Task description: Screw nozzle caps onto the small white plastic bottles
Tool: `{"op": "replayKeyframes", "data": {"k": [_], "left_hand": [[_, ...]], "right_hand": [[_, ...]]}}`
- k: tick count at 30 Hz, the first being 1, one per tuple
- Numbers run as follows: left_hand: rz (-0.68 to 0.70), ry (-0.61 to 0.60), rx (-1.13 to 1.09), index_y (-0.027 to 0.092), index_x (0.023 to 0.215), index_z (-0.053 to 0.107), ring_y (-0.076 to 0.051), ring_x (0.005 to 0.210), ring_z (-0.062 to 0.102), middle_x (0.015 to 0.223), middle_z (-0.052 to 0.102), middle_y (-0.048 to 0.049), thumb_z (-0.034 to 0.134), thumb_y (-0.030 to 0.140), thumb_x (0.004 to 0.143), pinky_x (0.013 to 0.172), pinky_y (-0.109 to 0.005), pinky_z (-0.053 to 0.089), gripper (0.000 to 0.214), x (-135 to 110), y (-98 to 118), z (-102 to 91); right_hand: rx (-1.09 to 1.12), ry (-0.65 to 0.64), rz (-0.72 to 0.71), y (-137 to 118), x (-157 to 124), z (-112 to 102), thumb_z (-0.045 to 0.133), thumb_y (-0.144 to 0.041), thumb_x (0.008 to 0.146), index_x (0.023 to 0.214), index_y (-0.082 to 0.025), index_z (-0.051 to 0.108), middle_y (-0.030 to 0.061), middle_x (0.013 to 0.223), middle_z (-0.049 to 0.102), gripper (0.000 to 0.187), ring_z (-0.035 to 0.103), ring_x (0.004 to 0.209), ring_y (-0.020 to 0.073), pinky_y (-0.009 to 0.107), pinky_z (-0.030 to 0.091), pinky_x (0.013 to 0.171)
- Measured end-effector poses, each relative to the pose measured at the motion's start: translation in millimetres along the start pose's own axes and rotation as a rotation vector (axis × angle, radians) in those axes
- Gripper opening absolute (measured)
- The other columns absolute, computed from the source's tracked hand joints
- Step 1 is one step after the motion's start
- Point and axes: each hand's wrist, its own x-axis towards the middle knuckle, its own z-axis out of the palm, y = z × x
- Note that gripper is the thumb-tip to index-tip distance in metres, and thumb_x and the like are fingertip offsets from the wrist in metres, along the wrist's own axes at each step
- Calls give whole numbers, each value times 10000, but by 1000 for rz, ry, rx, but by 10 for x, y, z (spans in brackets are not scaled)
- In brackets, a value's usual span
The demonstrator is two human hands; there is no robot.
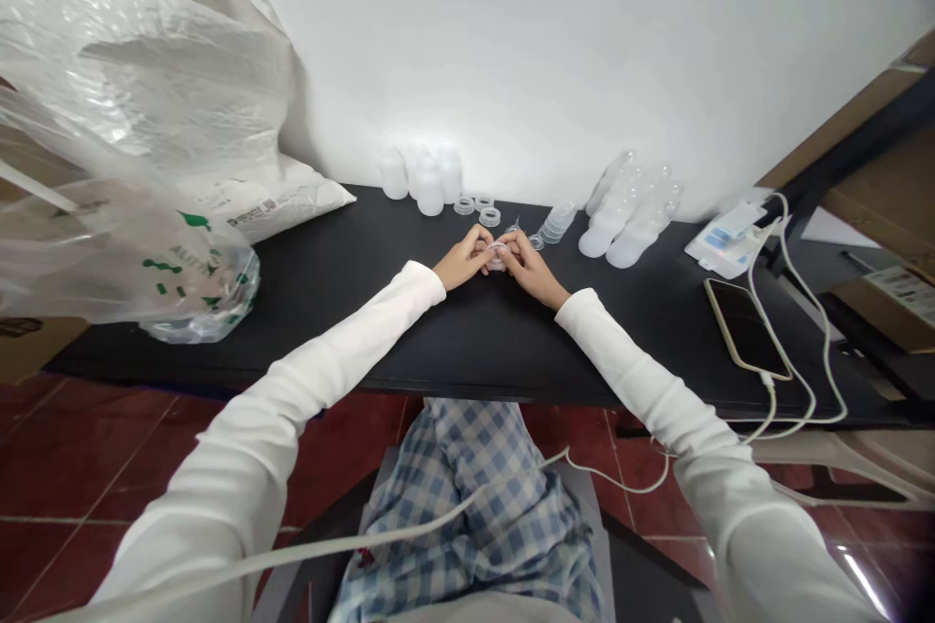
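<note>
My left hand [463, 261] and my right hand [533, 269] meet at the middle of the black table [351, 311]. Together their fingers pinch a small clear plastic ring or cap [498, 256]; both hands are closed on it. Just beyond the hands lie loose clear rings [478, 207] and a short stack of clear caps [556, 222]. Upright white plastic bottles [428, 177] stand by the wall behind them. Several more bottles [628, 209] lie on their sides to the right.
A large clear plastic bag [131, 165] with bottles inside fills the table's left end. A phone [745, 326] on a white cable [804, 331] lies at the right, beside a white packet [727, 238]. Shelving with cardboard stands at far right.
</note>
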Motion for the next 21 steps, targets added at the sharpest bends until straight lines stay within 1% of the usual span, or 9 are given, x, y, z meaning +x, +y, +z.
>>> {"op": "replayKeyframes", "data": {"k": [2,5,9,13,17,21], "left_hand": [[15,4,7,205,942,423,-113,699,673,776,667,22,674,529,858,641,-236,539,418,-2,-28,-6],[15,29,123,207,952,428,-97,631,647,749,660,34,658,460,885,638,-232,524,348,-25,-28,1],[26,69,307,212,939,443,-98,617,641,689,639,58,609,329,910,674,-229,499,205,-70,54,43],[43,116,405,214,945,466,-95,611,622,675,614,75,586,224,889,676,-219,481,133,-95,146,91],[13,100,390,210,960,488,-97,560,609,638,594,81,547,224,911,644,-218,480,78,-96,166,107],[-1,115,330,208,904,495,-93,521,594,602,586,84,592,256,895,598,-209,482,109,-86,155,114]], "right_hand": [[-38,20,0,-8,-5,-1,496,-635,950,1062,-238,486,-51,704,492,413,505,613,121,269,414,600],[-130,66,-24,-10,-11,-2,499,-591,961,1008,-229,505,-46,676,494,365,485,585,124,272,397,586],[-256,57,-51,-3,-21,6,524,-504,955,934,-235,471,-25,697,556,274,500,576,136,282,392,584],[-402,74,-35,-20,-34,13,522,-425,942,921,-243,435,-18,696,576,202,529,583,161,290,369,589],[-462,85,-25,-41,-39,9,466,-395,964,908,-242,433,-29,646,553,166,506,552,155,286,344,585],[-371,85,-35,-39,-37,9,489,-438,957,870,-245,416,-40,629,533,224,485,540,141,281,350,579]]}}
